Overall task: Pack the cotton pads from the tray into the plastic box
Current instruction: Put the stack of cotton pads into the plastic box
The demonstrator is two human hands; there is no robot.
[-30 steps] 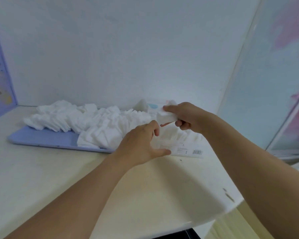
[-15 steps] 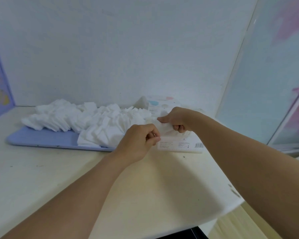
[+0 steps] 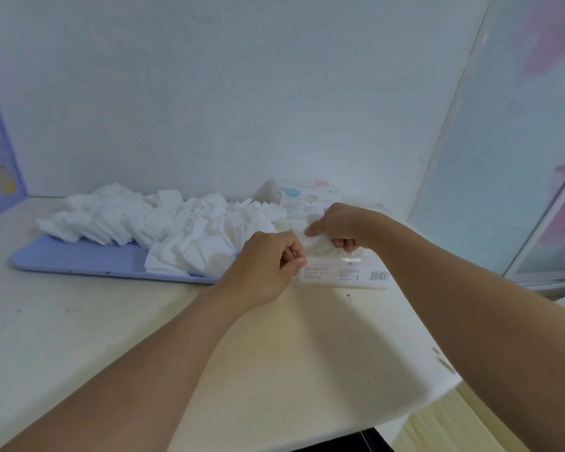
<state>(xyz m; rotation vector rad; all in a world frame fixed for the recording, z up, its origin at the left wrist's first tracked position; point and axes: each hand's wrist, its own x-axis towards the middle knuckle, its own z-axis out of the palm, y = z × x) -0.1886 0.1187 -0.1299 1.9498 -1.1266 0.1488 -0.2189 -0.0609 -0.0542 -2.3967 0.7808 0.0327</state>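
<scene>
Cotton pads [image 3: 317, 243] pinched in right hand [image 3: 343, 227] grip, above plastic box [image 3: 343, 272].

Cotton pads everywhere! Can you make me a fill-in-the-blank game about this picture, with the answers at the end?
1. The big heap of cotton pads lies on a tray coloured ____.
2. The small bunch of pads is pinched by the ____ hand.
3. The plastic box stands to the ____ of the tray.
4. The barcode is printed on the ____.

Missing words: blue; right; right; box
</scene>
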